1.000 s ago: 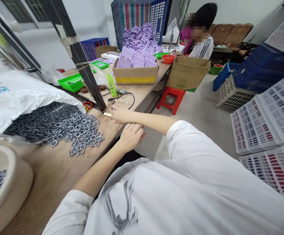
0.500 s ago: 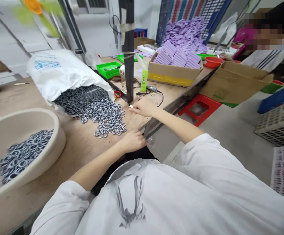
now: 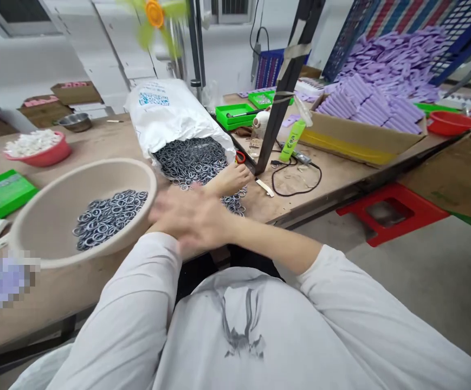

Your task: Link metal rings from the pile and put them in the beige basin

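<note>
My left hand (image 3: pixel 234 179) rests at the spilled grey rings (image 3: pixel 197 165) by the mouth of a white sack (image 3: pixel 174 114). Its fingers are curled together, and whatever they may hold is hidden. Crossing over my left forearm, my right hand (image 3: pixel 192 214) is smeared by motion, its fingers stretched out toward the beige basin (image 3: pixel 26 222); nothing shows in it. More grey rings (image 3: pixel 111 216) lie heaped inside that basin. A small white strip (image 3: pixel 264 187) lies on the table to the right of my left hand.
A dark metal post (image 3: pixel 278 103) rises from the table. Beyond it stand a lime-green bottle (image 3: pixel 292 140), a black cable (image 3: pixel 320 176) and a carton (image 3: pixel 341 142) of purple pieces. A red stool (image 3: pixel 418 208) is below right. Left are a red bowl (image 3: pixel 50 157) and green tray (image 3: pixel 5 194).
The view has turned left. My right hand has let go of the white strip and swung left across my left arm. My left hand has moved forward from the table edge to the rings.
</note>
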Tool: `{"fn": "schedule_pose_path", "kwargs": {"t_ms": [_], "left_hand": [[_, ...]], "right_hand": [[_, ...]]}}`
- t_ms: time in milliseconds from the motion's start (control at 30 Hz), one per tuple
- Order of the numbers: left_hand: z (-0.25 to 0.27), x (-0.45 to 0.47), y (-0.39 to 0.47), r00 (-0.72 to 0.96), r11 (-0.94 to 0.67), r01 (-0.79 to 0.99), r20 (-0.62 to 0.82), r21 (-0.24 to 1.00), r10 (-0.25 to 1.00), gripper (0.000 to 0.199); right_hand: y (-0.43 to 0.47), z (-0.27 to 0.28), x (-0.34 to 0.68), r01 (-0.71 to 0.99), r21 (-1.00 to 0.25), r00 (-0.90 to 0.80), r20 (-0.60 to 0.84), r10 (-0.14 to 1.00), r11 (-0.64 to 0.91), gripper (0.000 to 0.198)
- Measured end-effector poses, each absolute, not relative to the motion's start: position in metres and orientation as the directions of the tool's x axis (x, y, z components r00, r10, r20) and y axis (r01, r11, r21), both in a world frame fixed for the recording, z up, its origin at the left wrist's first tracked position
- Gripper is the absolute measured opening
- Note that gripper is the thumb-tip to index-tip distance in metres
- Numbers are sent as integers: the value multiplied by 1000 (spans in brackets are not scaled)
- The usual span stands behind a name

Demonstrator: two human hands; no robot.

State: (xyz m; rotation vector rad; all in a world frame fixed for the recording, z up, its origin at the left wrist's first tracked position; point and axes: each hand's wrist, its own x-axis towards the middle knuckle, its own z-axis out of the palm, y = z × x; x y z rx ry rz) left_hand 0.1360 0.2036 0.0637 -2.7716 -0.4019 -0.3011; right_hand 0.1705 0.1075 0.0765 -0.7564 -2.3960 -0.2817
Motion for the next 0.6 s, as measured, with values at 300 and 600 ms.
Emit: {"fn": "schedule_pose_path", "kwargs": {"t_ms": [300,600], "left_hand": [[12,50,64,872,-875,386,192,292,450,29],[-120,-44,-18,698,-585,715,-339,384,631,50]], "right_hand": [[24,-53,280,739,-266,-460,472,752,619,43],[-30,-159,323,921,-341,-228,-77,971,189,49]]}}
